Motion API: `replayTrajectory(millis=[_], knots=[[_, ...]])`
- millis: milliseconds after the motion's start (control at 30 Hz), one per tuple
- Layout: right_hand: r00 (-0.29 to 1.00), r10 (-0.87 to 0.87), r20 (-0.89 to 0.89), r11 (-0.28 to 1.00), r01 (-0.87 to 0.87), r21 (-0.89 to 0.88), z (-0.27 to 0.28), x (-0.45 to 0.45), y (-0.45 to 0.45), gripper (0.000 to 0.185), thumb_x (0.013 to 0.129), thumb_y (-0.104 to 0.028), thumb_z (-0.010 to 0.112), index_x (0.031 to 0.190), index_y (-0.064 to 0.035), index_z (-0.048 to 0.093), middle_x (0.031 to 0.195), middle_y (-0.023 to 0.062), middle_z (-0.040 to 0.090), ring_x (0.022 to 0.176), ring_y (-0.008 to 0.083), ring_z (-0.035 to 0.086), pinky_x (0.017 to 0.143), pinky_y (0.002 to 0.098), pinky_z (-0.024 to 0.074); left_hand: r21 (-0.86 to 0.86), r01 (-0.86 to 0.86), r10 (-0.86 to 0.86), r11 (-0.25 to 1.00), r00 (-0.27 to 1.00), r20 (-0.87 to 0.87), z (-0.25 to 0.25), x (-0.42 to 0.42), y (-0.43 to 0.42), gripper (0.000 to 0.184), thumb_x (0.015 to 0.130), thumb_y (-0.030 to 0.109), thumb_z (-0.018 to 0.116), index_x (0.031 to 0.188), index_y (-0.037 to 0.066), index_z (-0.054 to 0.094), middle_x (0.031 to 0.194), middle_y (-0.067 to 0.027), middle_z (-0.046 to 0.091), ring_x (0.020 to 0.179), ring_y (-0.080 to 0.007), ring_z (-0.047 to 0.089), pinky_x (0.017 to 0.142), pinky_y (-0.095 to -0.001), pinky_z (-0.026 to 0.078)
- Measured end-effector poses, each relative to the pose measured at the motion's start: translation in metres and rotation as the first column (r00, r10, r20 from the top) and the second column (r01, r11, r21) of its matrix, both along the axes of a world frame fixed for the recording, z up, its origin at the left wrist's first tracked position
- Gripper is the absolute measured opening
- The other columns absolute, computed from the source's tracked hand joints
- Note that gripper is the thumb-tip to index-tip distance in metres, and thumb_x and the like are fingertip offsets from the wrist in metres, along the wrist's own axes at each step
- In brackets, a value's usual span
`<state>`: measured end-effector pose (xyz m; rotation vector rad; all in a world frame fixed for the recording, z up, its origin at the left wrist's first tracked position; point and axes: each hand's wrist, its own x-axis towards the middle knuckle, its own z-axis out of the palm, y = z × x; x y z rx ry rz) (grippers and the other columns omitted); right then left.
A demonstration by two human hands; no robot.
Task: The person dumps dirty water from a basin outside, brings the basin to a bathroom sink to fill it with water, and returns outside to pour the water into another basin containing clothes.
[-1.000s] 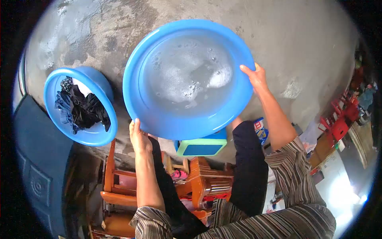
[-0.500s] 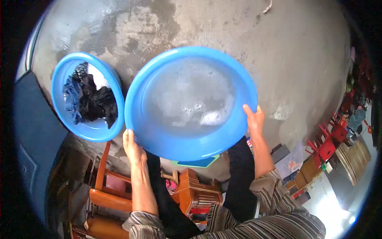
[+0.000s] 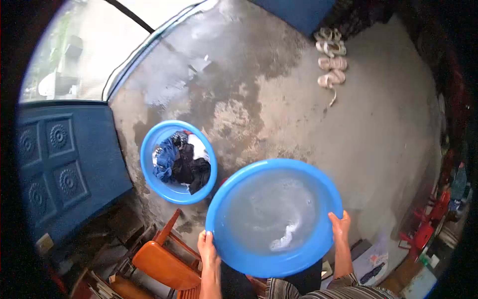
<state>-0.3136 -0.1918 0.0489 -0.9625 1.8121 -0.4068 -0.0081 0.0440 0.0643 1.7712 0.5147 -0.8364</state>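
Between my two hands is a large blue basin (image 3: 239, 261), partly filled with cloudy grey water (image 3: 269, 209) that carries a patch of white foam (image 3: 284, 238). My left hand (image 3: 208, 249) grips its left rim, the thumb over the edge and the other fingers largely hidden beneath. On the right rim, my right hand (image 3: 340, 226) is closed with its thumb on top. A smaller blue basin (image 3: 148, 172) stands on the floor to the left, with dark, blue and white clothes (image 3: 184, 159) heaped inside.
An orange wooden chair (image 3: 164, 261) stands close below my left side. A blue panelled door (image 3: 74, 164) is at the left, beside a bright doorway (image 3: 89, 50). Several pale shoes (image 3: 332, 64) line the far floor (image 3: 378, 129), which has wet patches. Red stools (image 3: 423, 231) are at the right.
My view has turned toward the doorway, bringing the door panels and shoes into sight. The large basin appears lower in view, still in both hands, and its foam has shifted.
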Motion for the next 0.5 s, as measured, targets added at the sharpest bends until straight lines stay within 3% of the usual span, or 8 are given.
replayTrajectory(millis=[67,167,200,300,400,500], knots=[[0.996,0.084,-0.039,0.996,-0.084,-0.01,0.029,0.01,-0.012,0.019,0.067,-0.006,0.064,0.082,0.0014,0.056,0.074,0.006,0.058,0.064,0.0133,0.053,0.058,0.0291,0.0447,0.006,-0.069,0.069,0.998,0.995,-0.075,0.023,-0.003,0.003,0.014,0.087,0.016,0.049,0.091,0.003,0.051,0.077,-0.0008,0.052,0.066,-0.009,0.047,0.061,-0.0238,0.04],[0.997,0.067,-0.028,0.996,-0.068,-0.053,0.082,0.027,-0.021,0.017,0.066,-0.005,0.063,0.08,0.001,0.056,0.072,0.0051,0.057,0.061,0.0131,0.052,0.055,0.0291,0.0439,0.001,-0.124,0.123,0.992,0.983,-0.133,0.058,0.001,0.004,0.012,0.087,0.013,0.048,0.092,0.003,0.051,0.08,-0.0024,0.054,0.067,-0.01,0.048,0.062,-0.0248,0.042],[0.992,0.104,-0.067,0.993,-0.107,-0.048,0.098,0.034,-0.025,0.018,0.067,-0.005,0.063,0.082,0.0017,0.056,0.071,0.0064,0.057,0.059,0.0138,0.053,0.053,0.0294,0.0443,-0.019,-0.115,0.111,0.993,0.982,-0.151,0.072,0.006,0.003,0.015,0.087,0.014,0.047,0.095,0.003,0.05,0.084,-0.0044,0.055,0.073,-0.0136,0.051,0.068,-0.0285,0.043],[0.981,0.175,-0.084,0.977,-0.184,-0.105,0.125,0.046,-0.04,0.02,0.067,-0.005,0.062,0.084,0.0027,0.055,0.071,0.008,0.058,0.058,0.0151,0.053,0.052,0.0302,0.0448,-0.137,-0.16,0.136,0.978,0.976,-0.167,0.097,0.024,0.0,0.014,0.086,0.01,0.047,0.097,0.001,0.049,0.083,-0.0057,0.055,0.072,-0.0124,0.051,0.068,-0.0284,0.044],[0.985,0.148,-0.082,0.985,-0.155,-0.078,0.163,0.081,-0.049,0.02,0.066,-0.003,0.061,0.084,0.0025,0.057,0.074,0.0078,0.058,0.061,0.0155,0.054,0.056,0.0305,0.0453,-0.184,-0.108,0.092,0.977,0.991,-0.095,0.129,0.05,-0.016,0.019,0.083,0.007,0.049,0.101,0.0,0.047,0.086,-0.0076,0.055,0.076,-0.0136,0.051,0.07,-0.0292,0.044],[0.982,0.186,-0.026,0.962,-0.187,-0.199,0.154,0.091,-0.06,0.02,0.065,-0.002,0.061,0.083,0.0035,0.057,0.073,0.009,0.059,0.06,0.0167,0.055,0.056,0.031,0.0458,-0.205,-0.045,0.034,0.978,0.998,-0.056,0.146,0.077,-0.024,0.024,0.08,0.006,0.052,0.103,-0.001,0.047,0.09,-0.0096,0.054,0.079,-0.0151,0.051,0.073,-0.0312,0.044]])
